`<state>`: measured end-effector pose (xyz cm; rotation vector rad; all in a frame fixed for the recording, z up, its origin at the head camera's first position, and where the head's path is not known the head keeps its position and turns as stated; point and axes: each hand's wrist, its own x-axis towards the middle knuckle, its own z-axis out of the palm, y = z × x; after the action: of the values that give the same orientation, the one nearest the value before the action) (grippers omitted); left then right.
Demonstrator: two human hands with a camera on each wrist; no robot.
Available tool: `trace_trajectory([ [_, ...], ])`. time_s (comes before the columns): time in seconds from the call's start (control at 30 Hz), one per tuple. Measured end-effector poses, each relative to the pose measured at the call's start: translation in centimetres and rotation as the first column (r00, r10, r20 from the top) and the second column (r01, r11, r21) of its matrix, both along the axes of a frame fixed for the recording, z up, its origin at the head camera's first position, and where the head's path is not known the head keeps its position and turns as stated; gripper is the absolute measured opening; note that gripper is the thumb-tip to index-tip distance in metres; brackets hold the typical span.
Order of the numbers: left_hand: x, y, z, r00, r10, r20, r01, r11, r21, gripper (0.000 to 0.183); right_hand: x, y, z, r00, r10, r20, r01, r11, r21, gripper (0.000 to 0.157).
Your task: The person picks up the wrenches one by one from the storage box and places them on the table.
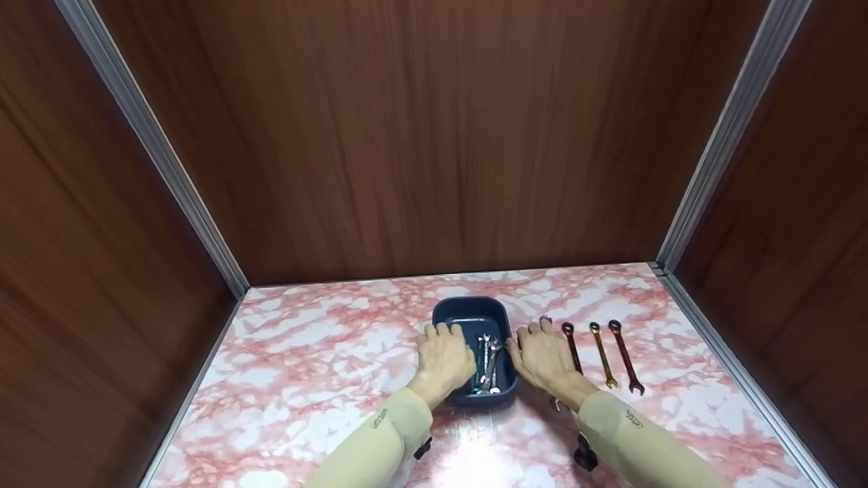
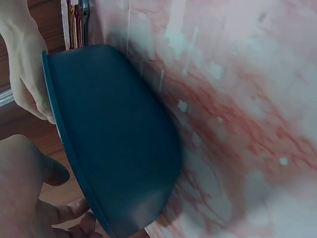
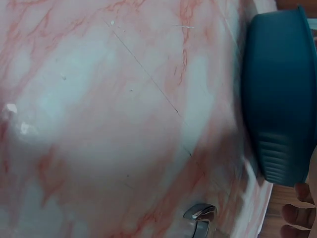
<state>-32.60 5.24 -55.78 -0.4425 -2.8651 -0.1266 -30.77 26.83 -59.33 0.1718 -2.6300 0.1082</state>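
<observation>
A dark blue plastic bin (image 1: 471,306) stands on the table, with several silver wrenches (image 1: 489,366) lying in its right half. My left hand (image 1: 444,356) is over the bin's left wall. In the left wrist view its thumb (image 2: 55,172) hangs over the inside while the fingers (image 2: 74,210) bend at the rim. Beside the right wall is my right hand (image 1: 546,352), its thumb side right at the rim and its fingers pointing forward, loosely bent. Under that hand lies a silver combination wrench (image 1: 560,405), mostly hidden, both ends showing.
To the right, a dark red wrench (image 1: 569,332), a yellow wrench (image 1: 602,356) and another red wrench (image 1: 625,356) lie in a row. The table (image 1: 305,379) has a red-and-white marbled top. Wooden panels (image 1: 441,135) with metal edge strips enclose the back and sides.
</observation>
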Motion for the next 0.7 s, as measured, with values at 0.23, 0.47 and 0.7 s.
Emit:
trace_trajectory([
  [0.23, -0.7, 1.3, 0.0, 0.999, -0.044, 0.030, 0.043, 0.998, 0.046, 0.044, -0.1, 0.0, 0.0, 1.000, -0.002, 0.003, 0.002, 1.000, 0.027, 0.033],
  [0.47, -1.1, 2.1, -0.4, 0.996, -0.056, 0.070, 0.048, 0.993, 0.110, 0.044, 0.0, -0.3, 0.1, 1.000, -0.006, 0.031, 0.005, 1.000, 0.030, 0.033],
  [0.7, -2.0, 3.0, -1.9, 0.986, -0.066, 0.151, 0.039, 0.984, 0.176, 0.055, 0.0, -0.3, 0.1, 0.999, -0.014, 0.047, 0.013, 1.000, 0.027, 0.033],
])
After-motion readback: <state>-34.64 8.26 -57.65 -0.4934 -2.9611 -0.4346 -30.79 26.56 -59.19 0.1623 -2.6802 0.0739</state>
